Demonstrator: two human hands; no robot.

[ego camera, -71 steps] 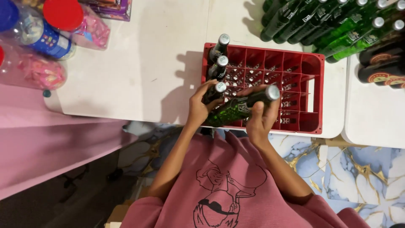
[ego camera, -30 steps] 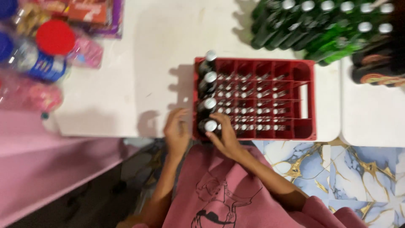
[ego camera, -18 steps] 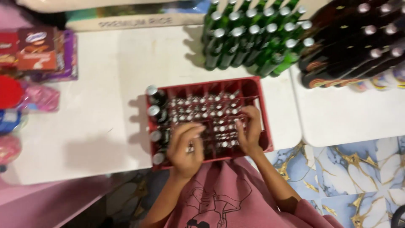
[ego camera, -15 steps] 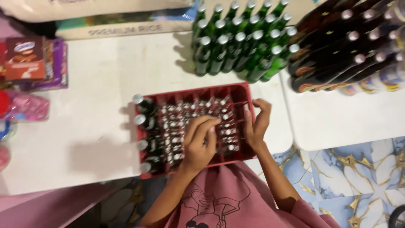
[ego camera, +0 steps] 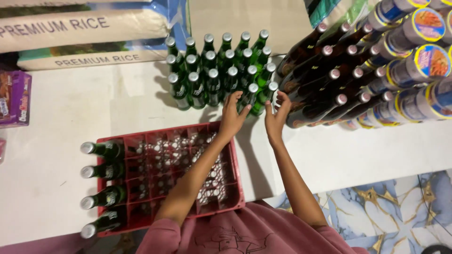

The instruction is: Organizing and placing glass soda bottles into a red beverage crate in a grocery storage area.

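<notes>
Nearest the person, the red crate (ego camera: 221,188) sits at the front of the white bench (ego camera: 56,122), its right corner close to the edge, with four green bottles (ego camera: 101,150) standing in its left column and the other cells bare. Both arms reach over it. The left hand (ego camera: 232,116) has its fingers spread around the nearest bottle of the green bottle cluster (ego camera: 216,70), touching it but not visibly clamped; the right hand (ego camera: 275,115) is likewise open, fingers on the bottle at the cluster's right corner and just beside the brown bottles (ego camera: 325,80). My worry is the crowding: lifting a bottle from that tight corner could knock its neighbours, and the right knuckles could tip a brown one. A forearm dragging across the crate might nudge it toward the edge. Beyond, rice sacks (ego camera: 84,33) lie against the wall
</notes>
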